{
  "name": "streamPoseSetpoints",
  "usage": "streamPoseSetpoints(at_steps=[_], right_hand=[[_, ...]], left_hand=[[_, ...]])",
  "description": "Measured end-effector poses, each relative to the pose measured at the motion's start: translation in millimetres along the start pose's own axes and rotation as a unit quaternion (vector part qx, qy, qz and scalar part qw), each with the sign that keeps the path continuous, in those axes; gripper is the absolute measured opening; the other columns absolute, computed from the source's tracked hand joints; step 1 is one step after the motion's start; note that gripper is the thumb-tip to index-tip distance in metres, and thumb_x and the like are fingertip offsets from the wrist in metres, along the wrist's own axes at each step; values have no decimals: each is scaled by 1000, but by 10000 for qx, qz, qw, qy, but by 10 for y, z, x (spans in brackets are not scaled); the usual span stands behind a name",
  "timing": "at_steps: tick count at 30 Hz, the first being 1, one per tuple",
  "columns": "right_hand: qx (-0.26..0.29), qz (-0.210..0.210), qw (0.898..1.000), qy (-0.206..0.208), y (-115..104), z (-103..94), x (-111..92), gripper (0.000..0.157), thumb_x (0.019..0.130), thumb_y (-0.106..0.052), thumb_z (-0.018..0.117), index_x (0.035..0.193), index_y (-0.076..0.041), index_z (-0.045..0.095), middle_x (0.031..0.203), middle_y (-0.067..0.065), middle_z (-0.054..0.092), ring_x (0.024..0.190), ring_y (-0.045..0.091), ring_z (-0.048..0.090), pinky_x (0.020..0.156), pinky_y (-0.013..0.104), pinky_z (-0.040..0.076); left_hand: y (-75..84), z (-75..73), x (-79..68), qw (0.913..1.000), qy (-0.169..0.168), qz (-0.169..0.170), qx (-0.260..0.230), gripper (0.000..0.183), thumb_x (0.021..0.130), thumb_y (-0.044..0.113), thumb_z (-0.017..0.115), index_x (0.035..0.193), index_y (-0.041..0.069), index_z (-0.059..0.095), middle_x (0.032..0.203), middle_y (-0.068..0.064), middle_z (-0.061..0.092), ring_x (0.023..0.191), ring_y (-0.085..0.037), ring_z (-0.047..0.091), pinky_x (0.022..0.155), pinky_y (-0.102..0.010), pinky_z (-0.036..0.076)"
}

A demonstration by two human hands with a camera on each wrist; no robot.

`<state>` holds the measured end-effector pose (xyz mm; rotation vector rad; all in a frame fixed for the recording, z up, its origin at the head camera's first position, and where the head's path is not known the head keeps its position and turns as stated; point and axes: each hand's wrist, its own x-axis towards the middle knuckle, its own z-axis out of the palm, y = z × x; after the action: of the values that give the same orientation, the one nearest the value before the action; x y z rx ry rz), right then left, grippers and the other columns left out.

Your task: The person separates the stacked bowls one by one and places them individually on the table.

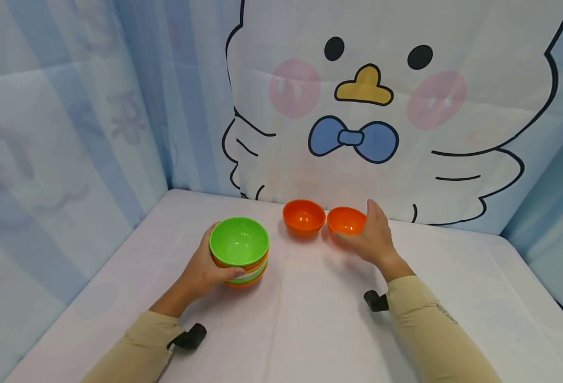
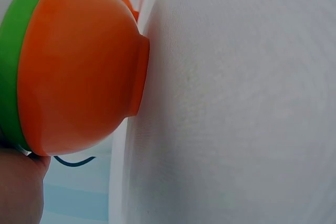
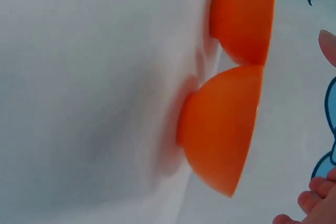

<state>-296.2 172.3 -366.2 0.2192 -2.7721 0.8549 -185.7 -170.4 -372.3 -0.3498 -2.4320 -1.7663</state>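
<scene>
My left hand (image 1: 203, 272) grips a stack of bowls from its left side, thumb across the front. A green bowl (image 1: 239, 242) tops the stack, with orange, white and green rims below. The lowest is an orange bowl (image 2: 79, 72), its foot close to the table; I cannot tell whether it touches. Two more orange bowls stand upright side by side at the back, a left orange bowl (image 1: 304, 218) and a right orange bowl (image 3: 220, 124). Around the right one's rim hovers my right hand (image 1: 376, 239), thumb and fingers spread apart, holding nothing.
A white cloth covers the table (image 1: 300, 330). Behind the orange bowls hangs a backdrop (image 1: 358, 181) with a cartoon bird, close to them. A blue striped curtain (image 1: 70, 133) lines the left side. Each wrist carries a black camera mount (image 1: 192, 336).
</scene>
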Motion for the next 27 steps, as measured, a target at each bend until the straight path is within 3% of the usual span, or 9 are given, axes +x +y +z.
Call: streamPoseSetpoints(at_steps=[6, 9, 12, 17, 21, 27], right_hand=[[702, -321, 9965, -317, -342, -73, -78, 106, 68, -51, 70, 143, -8, 8, 144, 13, 16, 126, 34, 24, 92, 58, 30], [962, -745, 9913, -508, -545, -43, -146, 105, 68, -52, 70, 142, -9, 11, 144, 10, 19, 126, 30, 25, 94, 56, 31], [1220, -1157, 9834, -675, -756, 28, -223, 104, 66, -54, 71, 142, -11, 15, 143, 5, 23, 126, 23, 27, 95, 51, 32], [1448, -1599, 9709, -1040, -1054, 197, -328, 101, 64, -52, 73, 142, -21, 18, 143, -6, 24, 127, 14, 26, 98, 45, 30], [1676, -1961, 9587, -1198, -1213, 335, -366, 99, 63, -54, 73, 142, -23, 21, 141, -8, 27, 126, 12, 28, 98, 44, 31], [1865, -2029, 9476, -1619, -1364, 550, -382, 97, 64, -56, 71, 141, -21, 23, 140, -5, 30, 125, 17, 31, 97, 44, 33]], left_hand=[[-1, -2, 4, 10000, 16, 56, 12, 101, 66, 14, 79, 140, 7, 11, 130, -13, 35, 115, -29, 39, 92, -46, 38], [6, 1, 1, 10000, 44, 74, -2, 100, 66, 13, 79, 140, 7, 12, 130, -13, 36, 115, -29, 39, 92, -46, 37], [-25, 3, 9, 9999, 65, 91, -44, 101, 65, 12, 80, 140, 8, 12, 130, -14, 36, 115, -29, 39, 92, -46, 37], [-242, -3, 60, 9998, 107, 155, 14, 103, 64, 19, 81, 140, 13, 13, 130, -9, 36, 115, -25, 39, 92, -45, 37], [-309, -3, 73, 9998, 117, 144, 96, 105, 63, 26, 82, 140, 15, 13, 130, -6, 36, 114, -24, 40, 91, -45, 38], [-311, -5, 83, 9997, 115, 138, 155, 105, 62, 27, 82, 140, 14, 13, 130, -6, 35, 114, -25, 39, 90, -45, 39]])
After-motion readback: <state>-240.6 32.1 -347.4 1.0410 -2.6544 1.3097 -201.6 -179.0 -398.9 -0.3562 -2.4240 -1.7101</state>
